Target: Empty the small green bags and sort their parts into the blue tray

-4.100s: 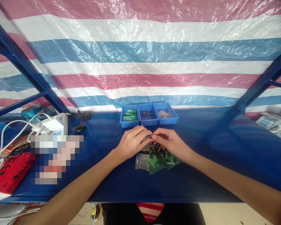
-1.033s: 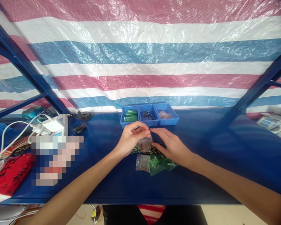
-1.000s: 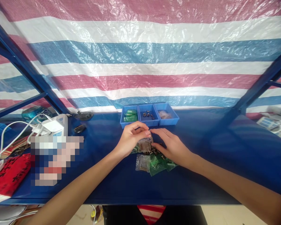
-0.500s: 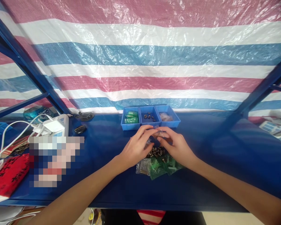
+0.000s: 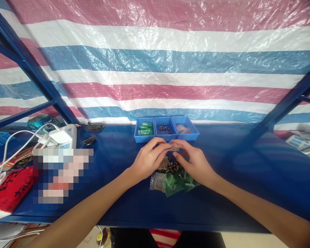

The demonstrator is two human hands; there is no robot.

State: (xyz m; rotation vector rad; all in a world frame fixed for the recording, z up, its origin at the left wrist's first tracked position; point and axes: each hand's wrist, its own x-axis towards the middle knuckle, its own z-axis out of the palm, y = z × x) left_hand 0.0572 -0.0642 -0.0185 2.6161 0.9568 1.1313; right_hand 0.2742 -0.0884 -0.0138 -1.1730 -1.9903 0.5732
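While L hand (image 5: 149, 159) grips clr bag (image 5: 174, 149), R hand (image 5: 197, 162) pinches it too.

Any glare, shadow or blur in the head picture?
Head view: glints speckle the striped sheet; a dark band, shadow or reflection, lies on the table at right; pixel blocks mask something at left; the clear plastic between the left hand and right hand is indistinct.

Middle blue bin (image 5: 162, 120), metal parts inside, on bench (image 5: 235, 165). Left of this bin: green-packet bin (image 5: 144, 138). Right of it: pale-packet bin (image 5: 187, 136). In front of it: left hand (image 5: 150, 158), pinching clear bag (image 5: 173, 149); right hand (image 5: 195, 160), at bag's other side. Farther in front: loose metal pieces (image 5: 173, 166), green bags (image 5: 173, 186).
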